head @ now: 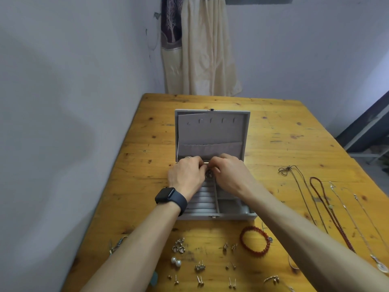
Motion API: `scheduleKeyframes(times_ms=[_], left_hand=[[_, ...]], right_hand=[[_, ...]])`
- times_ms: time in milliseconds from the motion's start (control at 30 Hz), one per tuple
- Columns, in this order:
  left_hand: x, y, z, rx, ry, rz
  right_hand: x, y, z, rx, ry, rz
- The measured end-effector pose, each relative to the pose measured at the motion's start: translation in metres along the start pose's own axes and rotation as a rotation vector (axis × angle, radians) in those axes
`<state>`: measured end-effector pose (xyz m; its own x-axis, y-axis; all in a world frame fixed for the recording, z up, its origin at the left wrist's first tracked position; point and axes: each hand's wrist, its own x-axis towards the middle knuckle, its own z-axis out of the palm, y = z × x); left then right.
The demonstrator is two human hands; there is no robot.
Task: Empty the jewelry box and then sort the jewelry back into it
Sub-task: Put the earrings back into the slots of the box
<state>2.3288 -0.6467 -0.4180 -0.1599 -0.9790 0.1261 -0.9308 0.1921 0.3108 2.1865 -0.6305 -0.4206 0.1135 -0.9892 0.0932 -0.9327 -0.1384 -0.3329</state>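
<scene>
Head view, looking down at the work surface. The grey jewelry box (212, 165) sits open near the middle of the wooden table (130, 165), its lid (210, 131) laid back away from me, showing a row of small hooks and a gathered pocket. My left hand (186, 175) and right hand (229, 172) meet over the far end of the ring-roll section (200, 202), fingertips drawn together around a small metallic piece (209, 174); I cannot tell what kind of jewelry it is, nor which hand actually grips it. A black smartwatch (168, 197) is on my left wrist, a ring (188, 157) on a left finger. The compartment (231, 207) right of the rolls appears bare.

Jewelry lies on the table outside the box. Nearest me: pearl studs (176, 261), several pairs of small earrings (200, 267) in rows, and a red bead bracelet (255, 241) just in front of the box's right corner. To the right, well apart from the box: a dark red bead necklace (328, 205) and thin chains (355, 220) laid out lengthwise.
</scene>
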Motion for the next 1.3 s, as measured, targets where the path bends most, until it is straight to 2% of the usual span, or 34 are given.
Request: scheduleKeyframes(times_ms=[200, 533, 933, 1100, 1300], left_hand=[[-0.010, -0.008, -0.004, 0.038, -0.043, 0.109], [-0.012, -0.009, -0.004, 0.000, -0.055, 0.108], [-0.012, -0.009, -0.004, 0.011, -0.056, 0.122], [-0.023, -0.015, -0.015, -0.090, -0.034, 0.148], [-0.067, -0.034, -0.036, -0.249, 0.025, 0.175]], right_hand=[[-0.014, 0.002, 0.003, -0.040, 0.002, -0.066], [-0.014, 0.000, 0.009, 0.031, 0.086, 0.038], [-0.016, -0.001, 0.010, 0.024, 0.084, 0.025], [-0.039, -0.006, 0.000, 0.091, 0.163, 0.006], [-0.106, -0.026, -0.008, 0.198, 0.223, -0.018]])
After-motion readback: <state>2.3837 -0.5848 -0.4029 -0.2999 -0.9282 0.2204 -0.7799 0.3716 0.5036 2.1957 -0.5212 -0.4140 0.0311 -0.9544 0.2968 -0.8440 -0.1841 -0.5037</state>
